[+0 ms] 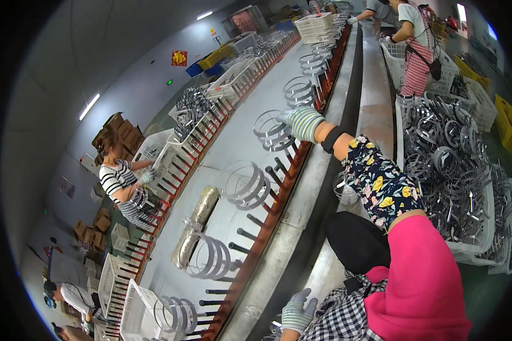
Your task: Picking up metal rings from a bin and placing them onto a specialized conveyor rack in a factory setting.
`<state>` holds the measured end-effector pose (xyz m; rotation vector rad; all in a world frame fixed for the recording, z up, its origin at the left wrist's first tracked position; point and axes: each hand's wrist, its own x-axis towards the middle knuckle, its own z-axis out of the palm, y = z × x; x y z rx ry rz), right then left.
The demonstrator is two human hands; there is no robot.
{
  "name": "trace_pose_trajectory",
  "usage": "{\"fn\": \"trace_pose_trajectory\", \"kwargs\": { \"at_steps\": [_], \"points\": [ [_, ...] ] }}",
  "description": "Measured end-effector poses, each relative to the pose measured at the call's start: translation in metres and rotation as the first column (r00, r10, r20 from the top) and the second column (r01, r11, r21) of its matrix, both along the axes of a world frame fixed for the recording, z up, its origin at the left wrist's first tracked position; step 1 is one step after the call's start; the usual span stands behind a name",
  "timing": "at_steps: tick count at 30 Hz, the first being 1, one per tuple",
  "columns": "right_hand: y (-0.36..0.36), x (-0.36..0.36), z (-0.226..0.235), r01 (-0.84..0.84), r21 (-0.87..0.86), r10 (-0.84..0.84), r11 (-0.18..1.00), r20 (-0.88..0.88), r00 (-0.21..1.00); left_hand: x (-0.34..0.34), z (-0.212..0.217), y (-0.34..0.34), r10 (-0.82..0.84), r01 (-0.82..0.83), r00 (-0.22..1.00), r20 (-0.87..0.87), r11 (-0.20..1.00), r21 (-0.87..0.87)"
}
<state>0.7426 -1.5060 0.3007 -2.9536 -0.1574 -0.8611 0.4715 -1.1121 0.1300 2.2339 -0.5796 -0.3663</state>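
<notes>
My right hand (302,122), in a striped knit glove, reaches far out over the rack. Its fingers close on the edge of a round metal band clamp (275,132) in a small cluster hanging by a peg. Low in the picture is my left hand (297,311), gloved alike, beside the checkered apron (347,312). Its fingers are spread and I see nothing in them. More metal hoops (248,186) hang in groups on the dark pegs (247,234) along the red-brown rail (284,187). Part of the gripped clamp is hidden behind my fingers.
White crates heaped with metal clamps (444,165) stand at my right. A long wrapped bundle (196,227) lies on the grey table (210,176). Across it, a person in stripes (122,184) works by a second peg row. Another person (415,51) stands at the far right.
</notes>
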Motion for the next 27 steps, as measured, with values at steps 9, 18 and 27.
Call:
{"fn": "trace_pose_trajectory", "kwargs": {
  "at_steps": [9,18,27],
  "points": [
    [0.034,-0.019,0.000,-0.141,-0.259,0.160,0.956,0.056,0.986,-0.010,-0.010,0.018,0.003,0.008,0.993,-0.117,0.995,0.095],
    [0.075,-0.048,-0.004,-0.215,-0.248,0.243,0.945,0.092,0.966,-0.032,-0.015,0.024,0.107,-0.078,0.963,-0.246,0.989,0.123],
    [0.096,-0.143,-0.070,-0.268,0.035,0.261,0.963,0.128,0.957,-0.040,-0.038,0.033,0.204,-0.094,0.892,-0.403,0.957,0.276]
  ]
}}
